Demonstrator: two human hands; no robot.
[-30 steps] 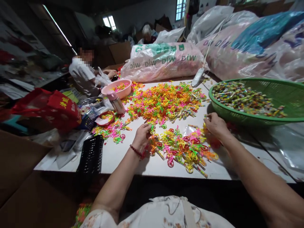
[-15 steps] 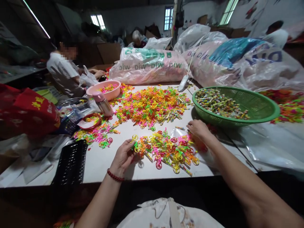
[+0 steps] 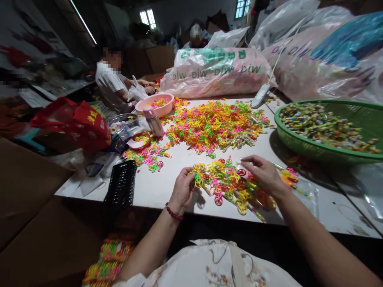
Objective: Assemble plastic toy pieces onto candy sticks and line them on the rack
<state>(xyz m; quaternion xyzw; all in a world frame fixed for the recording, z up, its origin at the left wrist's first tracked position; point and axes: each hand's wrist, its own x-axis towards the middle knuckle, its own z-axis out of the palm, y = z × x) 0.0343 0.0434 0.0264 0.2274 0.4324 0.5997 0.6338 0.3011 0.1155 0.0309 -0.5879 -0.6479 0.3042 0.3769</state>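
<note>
Reaching farther over the nearer pile [image 3: 220, 184] than before, right hand [image 3: 265, 172]

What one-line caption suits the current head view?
Left hand and right hand at opposite sides of the nearer pile of colourful plastic pieces, green basket at right.

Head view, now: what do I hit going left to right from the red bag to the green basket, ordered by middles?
Red bag → black basket → bottle → left hand → near heap of plastic toys → right hand → green basket.

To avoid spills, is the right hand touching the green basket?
Apart: the head view shows white tabletop between the right hand and the green basket.
</note>
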